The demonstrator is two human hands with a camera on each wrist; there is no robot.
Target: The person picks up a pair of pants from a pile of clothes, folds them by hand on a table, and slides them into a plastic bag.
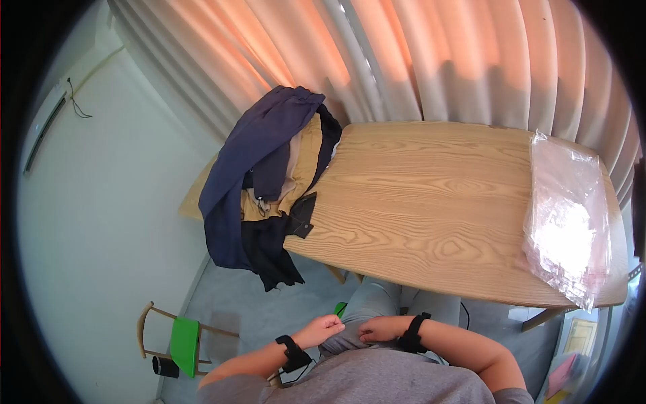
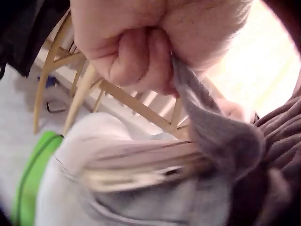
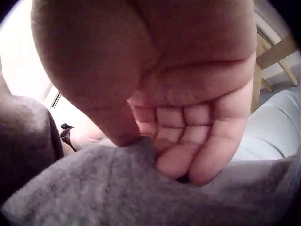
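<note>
Both hands are close to the person's waist, in front of the table. The left hand point(image 1: 323, 330) grips the hem of the grey shirt point(image 2: 211, 127), its fingers curled round a fold that stretches away from the body. With thumb and bent fingers, the right hand point(image 3: 188, 89) pinches another part of the same shirt point(image 3: 94, 179). In the head view the right hand point(image 1: 382, 328) lies over the lap, a short way from the left. Below the lifted hem, light grey trousers point(image 2: 141, 202) show at the waist.
A wooden table point(image 1: 417, 188) stands ahead. Dark blue, black and tan clothes point(image 1: 229, 175) are heaped over its left end. Shiny clear plastic bags point(image 1: 568, 215) lie at its right end. A green-seated chair point(image 1: 184, 345) stands left, and curtains point(image 1: 471, 60) hang behind the table.
</note>
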